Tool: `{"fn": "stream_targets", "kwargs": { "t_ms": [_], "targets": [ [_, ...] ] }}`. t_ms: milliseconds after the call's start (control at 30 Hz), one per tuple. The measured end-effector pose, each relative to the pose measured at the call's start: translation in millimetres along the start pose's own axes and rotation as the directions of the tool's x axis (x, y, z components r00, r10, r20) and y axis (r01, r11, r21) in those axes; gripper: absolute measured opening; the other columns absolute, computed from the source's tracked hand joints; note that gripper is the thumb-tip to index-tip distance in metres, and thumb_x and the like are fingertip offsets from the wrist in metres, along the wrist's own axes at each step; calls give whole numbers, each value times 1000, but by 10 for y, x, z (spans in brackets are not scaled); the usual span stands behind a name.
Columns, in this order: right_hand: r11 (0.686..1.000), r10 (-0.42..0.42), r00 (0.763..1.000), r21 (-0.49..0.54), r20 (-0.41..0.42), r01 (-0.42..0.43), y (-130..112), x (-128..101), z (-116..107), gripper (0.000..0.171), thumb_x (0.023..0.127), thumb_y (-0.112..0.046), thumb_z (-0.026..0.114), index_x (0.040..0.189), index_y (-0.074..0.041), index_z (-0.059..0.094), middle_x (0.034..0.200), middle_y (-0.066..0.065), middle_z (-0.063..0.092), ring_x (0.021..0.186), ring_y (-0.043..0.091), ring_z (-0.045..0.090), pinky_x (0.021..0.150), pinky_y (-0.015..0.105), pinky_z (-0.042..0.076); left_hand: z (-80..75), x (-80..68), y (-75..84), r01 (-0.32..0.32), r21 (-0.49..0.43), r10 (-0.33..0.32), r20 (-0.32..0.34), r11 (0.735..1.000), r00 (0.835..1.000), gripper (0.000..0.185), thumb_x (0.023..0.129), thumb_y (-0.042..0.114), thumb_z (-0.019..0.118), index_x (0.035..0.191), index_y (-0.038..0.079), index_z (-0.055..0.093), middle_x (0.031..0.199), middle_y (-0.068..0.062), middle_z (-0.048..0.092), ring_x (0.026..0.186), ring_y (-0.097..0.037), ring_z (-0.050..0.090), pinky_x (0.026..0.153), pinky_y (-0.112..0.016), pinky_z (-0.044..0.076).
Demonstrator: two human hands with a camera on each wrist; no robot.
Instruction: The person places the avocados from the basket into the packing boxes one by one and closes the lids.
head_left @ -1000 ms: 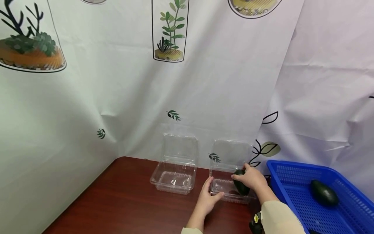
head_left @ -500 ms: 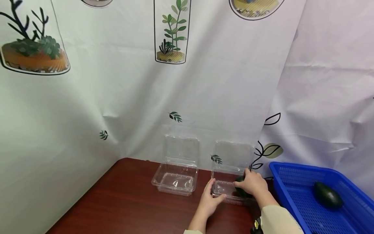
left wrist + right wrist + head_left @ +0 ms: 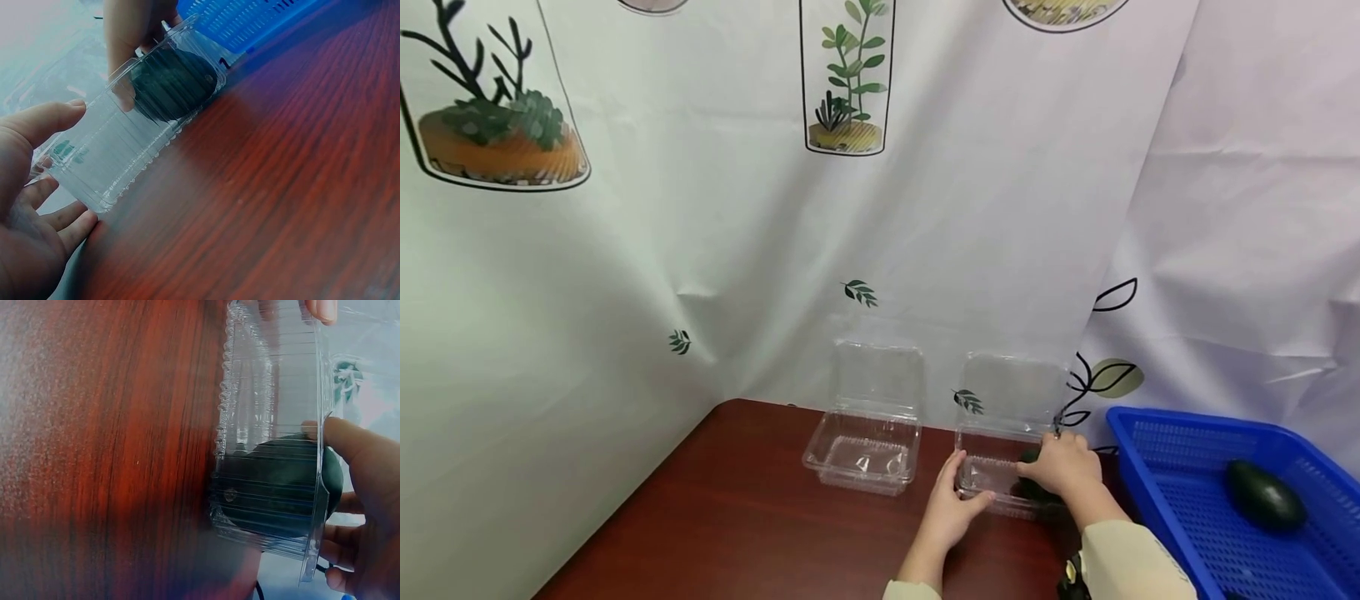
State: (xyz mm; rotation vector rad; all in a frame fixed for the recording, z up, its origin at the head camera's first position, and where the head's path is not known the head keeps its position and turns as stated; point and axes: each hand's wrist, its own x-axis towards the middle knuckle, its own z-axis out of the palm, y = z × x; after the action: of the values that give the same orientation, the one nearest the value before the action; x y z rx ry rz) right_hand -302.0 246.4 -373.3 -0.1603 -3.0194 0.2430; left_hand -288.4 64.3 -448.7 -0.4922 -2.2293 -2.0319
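While right hand (image 3: 1062, 467) fingers grip avocado (image 3: 172, 81) inside clear box (image 3: 996, 479), lower gently at frame's lower right. Keep left hand (image 3: 953, 510), fingers relaxed open, bracing box's near-left corner on table (image 3: 737, 517).

Both hands (image 3: 1011, 492) at clear box (image 3: 1000, 479) on table (image 3: 737, 525).
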Motion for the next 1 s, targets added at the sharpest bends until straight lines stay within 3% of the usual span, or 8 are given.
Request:
{"fn": "stream_targets", "kwargs": {
  "t_ms": [333,633,1000],
  "targets": [
    [999,8,1000,36,-3,-7,3,17,-42,81,72,-50,70,121,12,50,120,38,41,109,50,37,85,62,36,21,40,14,-5,-15,5,-2,1000,1000,70,76,11,74,136,-2,40,144,-18,33,128,-37,34,97,-48,38],
    [988,34,999,151,17,-36,16,-4,-85,84,74,-66,59,114,7,55,119,37,43,111,53,35,84,64,36,3,-24,-29,-32,-17,32,-6,999,999,69,76,10,74,135,-4,41,143,-21,33,127,-40,33,95,-51,39],
    [972,24,999,233,-26,-18,56,-48,-431,62,84,-51,58,109,5,55,108,30,48,100,47,42,75,55,41,-25,-52,-48,-45,-33,46,10,998,999,71,75,12,74,134,-6,40,142,-24,32,126,-42,34,93,-52,40]
  ]
}}
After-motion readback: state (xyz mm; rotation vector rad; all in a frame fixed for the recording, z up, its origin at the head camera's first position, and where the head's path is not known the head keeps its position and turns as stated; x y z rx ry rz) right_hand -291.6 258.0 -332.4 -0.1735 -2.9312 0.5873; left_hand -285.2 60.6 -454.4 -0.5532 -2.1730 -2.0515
